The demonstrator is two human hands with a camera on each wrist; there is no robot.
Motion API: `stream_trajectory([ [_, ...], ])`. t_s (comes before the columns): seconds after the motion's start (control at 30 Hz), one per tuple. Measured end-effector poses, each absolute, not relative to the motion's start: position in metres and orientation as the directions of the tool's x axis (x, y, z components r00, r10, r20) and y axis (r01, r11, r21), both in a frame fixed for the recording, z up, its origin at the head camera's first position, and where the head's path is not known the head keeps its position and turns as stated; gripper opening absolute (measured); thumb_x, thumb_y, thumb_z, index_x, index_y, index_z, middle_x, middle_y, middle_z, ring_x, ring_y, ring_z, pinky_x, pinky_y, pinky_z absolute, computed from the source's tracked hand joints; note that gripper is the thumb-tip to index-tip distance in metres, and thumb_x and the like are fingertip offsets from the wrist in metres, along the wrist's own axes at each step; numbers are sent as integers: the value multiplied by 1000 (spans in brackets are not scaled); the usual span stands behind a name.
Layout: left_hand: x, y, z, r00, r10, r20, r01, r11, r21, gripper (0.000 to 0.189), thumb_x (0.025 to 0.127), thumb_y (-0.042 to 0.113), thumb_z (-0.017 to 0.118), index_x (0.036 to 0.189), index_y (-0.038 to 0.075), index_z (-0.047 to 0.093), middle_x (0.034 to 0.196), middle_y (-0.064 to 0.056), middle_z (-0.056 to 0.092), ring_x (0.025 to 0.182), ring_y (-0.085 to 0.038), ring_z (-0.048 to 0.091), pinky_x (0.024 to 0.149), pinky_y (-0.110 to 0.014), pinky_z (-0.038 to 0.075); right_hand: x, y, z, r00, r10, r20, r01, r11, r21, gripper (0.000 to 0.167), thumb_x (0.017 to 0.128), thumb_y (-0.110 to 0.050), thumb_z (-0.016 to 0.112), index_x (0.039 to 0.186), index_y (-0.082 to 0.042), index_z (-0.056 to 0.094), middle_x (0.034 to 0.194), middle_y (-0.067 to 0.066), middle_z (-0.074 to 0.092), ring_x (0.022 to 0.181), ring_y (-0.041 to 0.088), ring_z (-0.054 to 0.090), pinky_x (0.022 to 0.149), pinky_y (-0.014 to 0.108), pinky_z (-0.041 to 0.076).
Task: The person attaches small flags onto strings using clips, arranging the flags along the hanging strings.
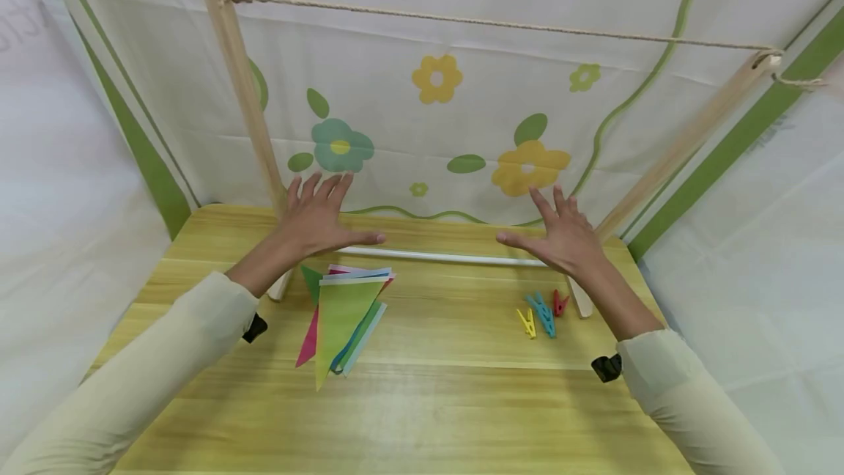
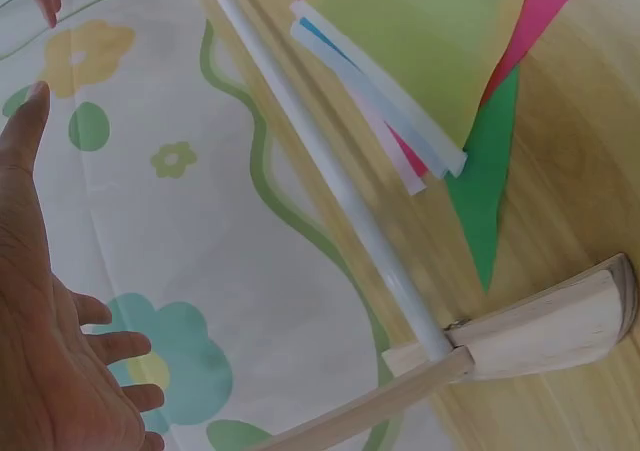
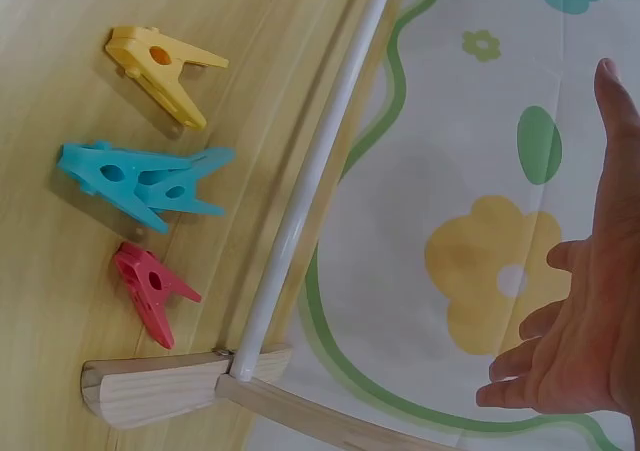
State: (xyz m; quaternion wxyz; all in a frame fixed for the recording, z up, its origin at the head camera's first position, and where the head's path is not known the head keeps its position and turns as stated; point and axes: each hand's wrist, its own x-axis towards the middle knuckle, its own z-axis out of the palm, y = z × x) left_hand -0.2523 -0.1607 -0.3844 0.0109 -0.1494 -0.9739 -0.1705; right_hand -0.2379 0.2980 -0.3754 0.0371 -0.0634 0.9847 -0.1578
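My left hand hovers with fingers spread near the left wooden post, holding nothing. Opposite it, my right hand is spread likewise beside the right post, also holding nothing. Below the left hand, a stack of triangular pennants in yellow-green, pink, green and blue lies on the table. Several plastic clothespins lie below the right hand: a yellow clothespin, blue ones that overlap, and a red clothespin. A twine line runs between the post tops, above both hands.
The left post and right post stand on wooden feet, joined low down by a white rod. Behind them hangs a flower-printed cloth. More white cloth flanks the wooden table on both sides.
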Motion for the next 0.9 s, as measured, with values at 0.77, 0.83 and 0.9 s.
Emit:
stream_trajectory([
  [0.77, -245, -164, -405, -955, 296, 17, 284, 899, 334, 130, 87, 91, 69, 181, 13, 26, 179, -26, 39, 165, -57, 29, 133, -77, 15, -225, 300, -391, -986, -151, -75, -125, 951, -283, 118, 96, -92, 58, 184, -28, 11, 187, 29, 19, 169, 63, 22, 122, 90, 32],
  [0.83, -243, -165, -407, -955, 295, 18, 284, 899, 334, 130, 87, 92, 68, 180, 13, 27, 178, -26, 40, 164, -57, 30, 132, -77, 17, -223, 300, -393, -985, -155, -82, -125, 950, -286, 118, 96, -93, 57, 184, -27, 12, 186, 30, 21, 166, 64, 26, 122, 89, 33],
  [0.9, -242, -165, -409, -956, 293, 17, 282, 900, 333, 129, 87, 92, 68, 180, 13, 28, 177, -26, 42, 163, -57, 31, 130, -77, 19, -222, 300, -396, -984, -156, -89, -125, 949, -289, 118, 96, -93, 57, 184, -26, 14, 185, 30, 22, 164, 65, 31, 120, 89, 36],
])
